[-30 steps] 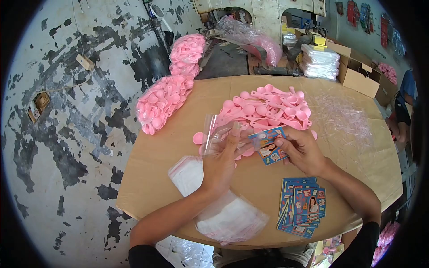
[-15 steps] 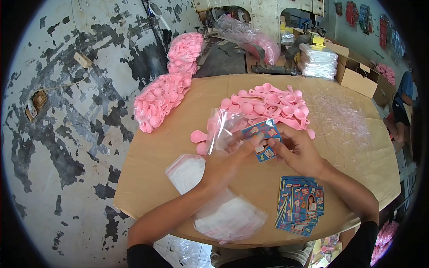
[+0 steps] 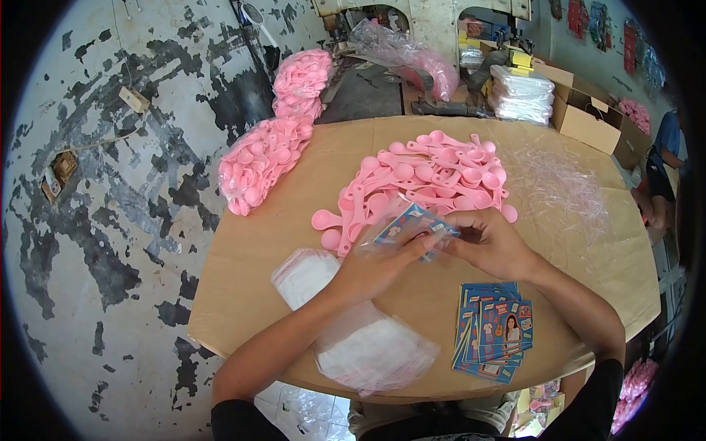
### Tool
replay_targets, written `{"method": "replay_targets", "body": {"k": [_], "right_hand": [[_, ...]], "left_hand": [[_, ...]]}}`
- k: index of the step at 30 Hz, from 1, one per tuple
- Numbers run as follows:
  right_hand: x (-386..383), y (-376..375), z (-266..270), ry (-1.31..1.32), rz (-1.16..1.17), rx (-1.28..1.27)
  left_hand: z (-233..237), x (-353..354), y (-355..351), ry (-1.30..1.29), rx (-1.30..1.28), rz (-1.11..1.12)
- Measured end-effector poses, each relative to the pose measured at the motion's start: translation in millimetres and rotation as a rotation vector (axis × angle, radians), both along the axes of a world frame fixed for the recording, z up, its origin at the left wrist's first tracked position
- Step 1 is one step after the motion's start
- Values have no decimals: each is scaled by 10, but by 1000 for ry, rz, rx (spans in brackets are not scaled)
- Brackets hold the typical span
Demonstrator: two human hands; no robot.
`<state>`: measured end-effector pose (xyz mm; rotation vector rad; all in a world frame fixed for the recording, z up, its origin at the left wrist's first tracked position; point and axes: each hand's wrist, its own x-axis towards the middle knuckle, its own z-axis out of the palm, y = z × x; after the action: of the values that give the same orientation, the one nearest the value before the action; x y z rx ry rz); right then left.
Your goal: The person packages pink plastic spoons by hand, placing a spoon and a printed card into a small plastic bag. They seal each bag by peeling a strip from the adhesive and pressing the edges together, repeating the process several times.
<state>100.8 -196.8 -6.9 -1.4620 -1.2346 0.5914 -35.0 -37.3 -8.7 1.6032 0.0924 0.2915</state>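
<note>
Both of my hands meet over the near side of a pile of pink plastic spoons (image 3: 441, 173). My left hand (image 3: 379, 268) is closed on a small clear plastic bag (image 3: 372, 242). A blue printed card (image 3: 412, 222) lies at least partly inside that bag, tilted. My right hand (image 3: 494, 246) pinches the card's right end, its fingers curled; the fingertips partly hide the card. Below my right forearm rests a stack of the same blue cards (image 3: 493, 334). Under my left forearm a fanned stack of clear bags (image 3: 375, 349) lies on the table.
Brown paper covers the table (image 3: 243, 294). Bagged pink spoons (image 3: 265, 158) stand at the left edge. Clear plastic strips (image 3: 562, 187) lie at the right. Behind are a machine (image 3: 430, 33), wrapped packs (image 3: 522, 95) and a cardboard box (image 3: 585, 121). Another person (image 3: 662, 162) is at far right.
The card has moved left into the bag, at least in part, and turned flatter. My hands have come closer together, and the bag no longer stands up over the spoons.
</note>
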Motion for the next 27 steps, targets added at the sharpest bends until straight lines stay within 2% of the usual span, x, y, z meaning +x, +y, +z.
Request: {"method": "replay_targets", "body": {"k": [2, 4, 6, 8, 9, 12, 15, 18, 21, 24, 27], "right_hand": [[7, -8, -35, 70, 18, 20], [-7, -17, -36, 121, 21, 5], [-39, -24, 13, 150, 9, -40], [-35, -24, 8, 75, -58, -78], [-32, -26, 0, 37, -92, -97], [-119, 56, -63, 121, -117, 138], [-124, 50, -71, 113, -61, 46], [-124, 61, -164, 107, -125, 138], [-167, 75, -95, 182, -146, 144], [-252, 65, 44, 189, -80, 192], [-176, -7, -72, 190, -128, 35]], "left_hand": [[-161, 31, -41, -80, -56, 12], [-39, 40, -44, -102, 73, -46], [15, 57, -5, -126, -40, -85], [-6, 67, 58, -146, -396, -107], [12, 48, 65, -165, -329, -126], [-49, 73, 57, -196, -467, -123], [17, 60, -1, -189, -377, -198], [-28, 45, -186, -263, -149, -44], [22, 7, -96, -180, -412, -98], [127, -16, -106, -108, -548, -117], [13, 14, -156, -307, -196, -161]]}}
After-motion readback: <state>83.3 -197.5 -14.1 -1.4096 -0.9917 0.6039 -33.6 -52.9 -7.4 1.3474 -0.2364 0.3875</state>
